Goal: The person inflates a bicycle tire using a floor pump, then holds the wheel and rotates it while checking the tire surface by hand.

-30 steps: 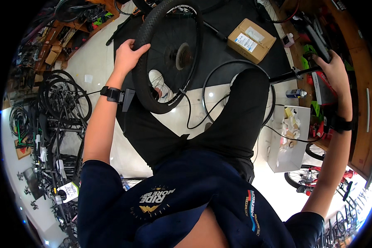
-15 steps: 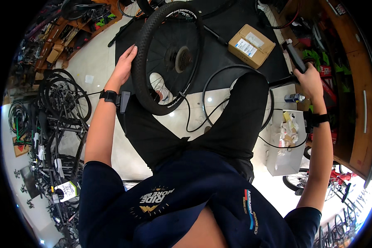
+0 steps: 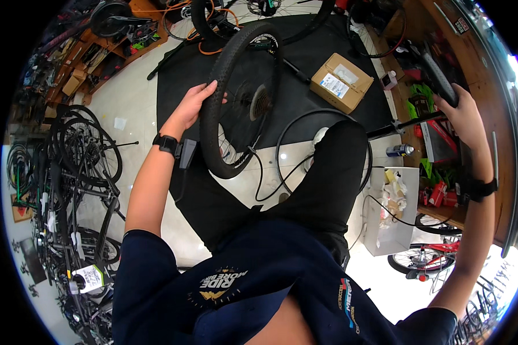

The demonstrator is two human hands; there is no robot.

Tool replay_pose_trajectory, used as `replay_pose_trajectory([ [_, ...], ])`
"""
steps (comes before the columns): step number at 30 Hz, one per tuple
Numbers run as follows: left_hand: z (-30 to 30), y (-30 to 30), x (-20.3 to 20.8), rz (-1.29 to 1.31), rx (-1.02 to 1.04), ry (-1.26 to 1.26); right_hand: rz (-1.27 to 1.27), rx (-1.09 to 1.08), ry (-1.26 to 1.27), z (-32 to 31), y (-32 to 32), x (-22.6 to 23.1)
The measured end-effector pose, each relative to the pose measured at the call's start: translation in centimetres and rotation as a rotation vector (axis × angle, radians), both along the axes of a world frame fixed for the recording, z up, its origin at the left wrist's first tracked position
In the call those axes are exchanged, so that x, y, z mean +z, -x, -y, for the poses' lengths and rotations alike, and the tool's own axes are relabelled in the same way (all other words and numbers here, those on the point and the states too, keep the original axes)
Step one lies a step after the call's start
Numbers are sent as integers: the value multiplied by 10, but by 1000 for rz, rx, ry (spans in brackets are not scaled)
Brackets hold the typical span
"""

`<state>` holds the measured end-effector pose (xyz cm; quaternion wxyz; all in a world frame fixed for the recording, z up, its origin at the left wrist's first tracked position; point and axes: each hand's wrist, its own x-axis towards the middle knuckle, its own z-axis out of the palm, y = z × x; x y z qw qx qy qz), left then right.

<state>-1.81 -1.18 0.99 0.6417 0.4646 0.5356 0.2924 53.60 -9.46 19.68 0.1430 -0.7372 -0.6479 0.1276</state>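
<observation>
A bicycle wheel (image 3: pixel 210 129) with a black knobby tyre and a rear cassette (image 3: pixel 260 103) stands tilted between my legs. My left hand (image 3: pixel 193 109) grips the tyre's left side, fingertips showing through on its inner side. My right hand (image 3: pixel 465 118) is wrapped round the black handle (image 3: pixel 440 77) of a floor pump, out at the right. The pump's dark shaft (image 3: pixel 415 121) shows beside my right knee; its lower part is hidden. A black hose (image 3: pixel 261 183) runs to a valve head (image 3: pixel 251 150) at the rim's lower right.
A cardboard box (image 3: pixel 342 84) rests on the black mat (image 3: pixel 178 75). Right of my knee are a spray can (image 3: pixel 400 150) and a white bin (image 3: pixel 390 241) with crumpled waste. A wooden shelf unit stands at the right. Bicycles (image 3: pixel 89 149) crowd the left side.
My right hand has moved outward to the right with the pump handle, showing more of the shaft. My left fingers have curled around the tyre. The wheel appears narrower and more turned.
</observation>
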Motion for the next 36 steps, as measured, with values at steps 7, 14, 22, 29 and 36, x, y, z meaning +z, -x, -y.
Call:
replay_pose_trajectory([
  [7,-7,-33,7,65,-21,25,54,-98,14,-24,-36,-73],
  [14,-10,-50,8,52,-14,55,50,-76,-21,-27,-41,-135],
  [22,-5,-66,9,16,21,43,63,-146,99,-23,-27,-144],
  [29,3,-68,13,13,52,29,42,-150,156,-16,-20,-136],
  [36,1,-72,10,37,64,29,48,-145,164,-19,-23,-137],
])
